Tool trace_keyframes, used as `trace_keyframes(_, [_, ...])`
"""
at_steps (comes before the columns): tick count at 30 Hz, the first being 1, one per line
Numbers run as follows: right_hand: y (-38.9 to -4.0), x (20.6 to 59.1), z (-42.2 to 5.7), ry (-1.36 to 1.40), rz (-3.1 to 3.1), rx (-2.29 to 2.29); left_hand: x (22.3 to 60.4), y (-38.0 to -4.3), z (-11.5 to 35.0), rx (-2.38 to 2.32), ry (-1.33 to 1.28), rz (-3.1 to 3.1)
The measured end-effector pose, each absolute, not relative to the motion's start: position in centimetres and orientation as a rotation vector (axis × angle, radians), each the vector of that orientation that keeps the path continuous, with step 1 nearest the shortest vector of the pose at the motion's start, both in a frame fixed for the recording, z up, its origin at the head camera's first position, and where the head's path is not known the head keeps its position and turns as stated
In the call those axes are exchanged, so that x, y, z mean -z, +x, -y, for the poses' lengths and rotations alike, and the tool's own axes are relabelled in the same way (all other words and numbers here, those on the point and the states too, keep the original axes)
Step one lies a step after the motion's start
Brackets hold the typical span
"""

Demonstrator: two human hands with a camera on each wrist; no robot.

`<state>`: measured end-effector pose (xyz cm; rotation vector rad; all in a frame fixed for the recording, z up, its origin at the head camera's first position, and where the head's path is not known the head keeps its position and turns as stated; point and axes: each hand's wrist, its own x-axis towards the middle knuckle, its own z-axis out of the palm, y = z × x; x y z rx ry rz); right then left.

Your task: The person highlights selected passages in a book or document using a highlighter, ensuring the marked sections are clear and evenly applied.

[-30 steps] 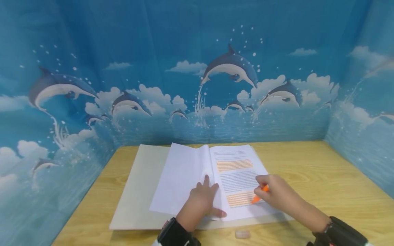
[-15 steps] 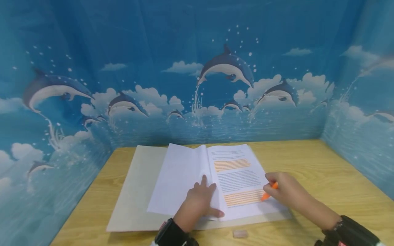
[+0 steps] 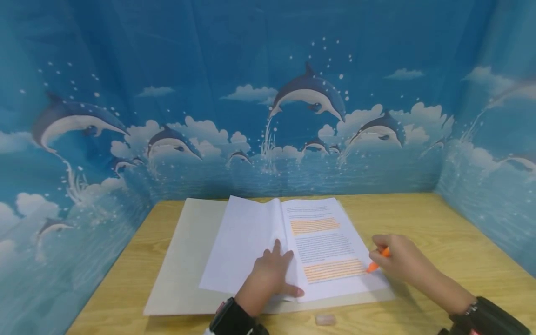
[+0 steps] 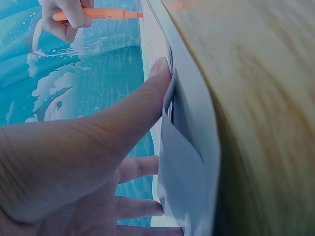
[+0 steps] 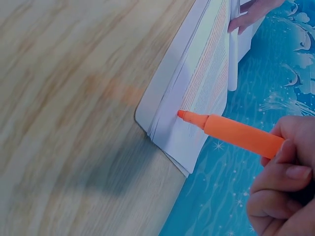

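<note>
An orange highlighter [image 5: 243, 133] is gripped in my right hand [image 3: 406, 258], uncapped, its tip right at the end of a text line on the printed page [image 3: 320, 246]. Two blocks of text on that page carry orange marking, one near the top and one lower down. My left hand [image 3: 270, 274] rests with fingers spread on the blank turned-over sheet [image 3: 243, 242], close to the fold, and its thumb touches the lower edge of the printed page. In the left wrist view the thumb [image 4: 160, 69] lies along the paper edge.
Beneath the papers lies an open cream folder cover [image 3: 188, 260] on the wooden table [image 3: 418, 218]. A small pale eraser-like block [image 3: 325, 319] sits near the front edge. A blue dolphin-print curtain [image 3: 234, 116] surrounds the table at the back and sides.
My right hand has moved to the right with the highlighter, and the orange marking on the lower text block reaches further right. My left hand stays in place on the paper.
</note>
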<state>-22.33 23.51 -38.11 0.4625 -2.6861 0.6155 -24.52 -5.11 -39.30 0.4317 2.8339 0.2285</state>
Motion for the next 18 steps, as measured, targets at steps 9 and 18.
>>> trace_keyframes(9, [-22.2,37.5,-20.5,0.559,2.662,-0.722,39.6,-24.7,5.2,-0.192,0.44,-2.822])
trace_keyframes(18, [-22.2,38.3,-14.1,0.855,2.526,-0.883,39.8,-24.7,5.3,-0.169,0.451,-2.826])
